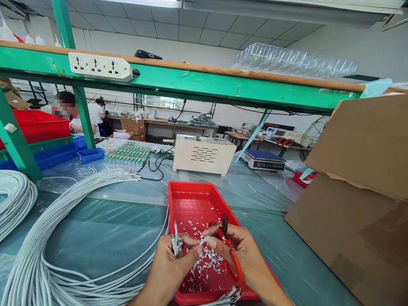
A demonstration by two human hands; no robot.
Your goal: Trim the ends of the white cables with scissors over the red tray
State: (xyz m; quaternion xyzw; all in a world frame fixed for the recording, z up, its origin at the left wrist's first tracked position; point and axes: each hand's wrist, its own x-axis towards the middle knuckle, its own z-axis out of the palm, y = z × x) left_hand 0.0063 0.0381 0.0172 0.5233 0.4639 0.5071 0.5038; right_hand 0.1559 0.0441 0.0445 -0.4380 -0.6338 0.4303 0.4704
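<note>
My left hand (174, 263) is closed around a bunch of white cable ends (176, 244), their cut tips pointing up. Between its thumb and forefinger and the fingertips of my right hand (240, 246), one white cable end (205, 240) is pinched. Red-handled cutters (236, 265) rest in my right palm, dark jaws pointing up and away from the cable. Beneath both hands lies a red tray (188, 204) scattered with small white scraps (208, 265). More cable ends (231, 296) with dark tips lie over the tray's near edge.
A thick coil of white cables (41, 238) covers the left of the bench. Behind the tray stand a beige machine (204, 155) and a scale (264, 160). Cardboard boxes (357, 212) block the right side. A green shelf beam (191, 78) crosses above. People sit far left.
</note>
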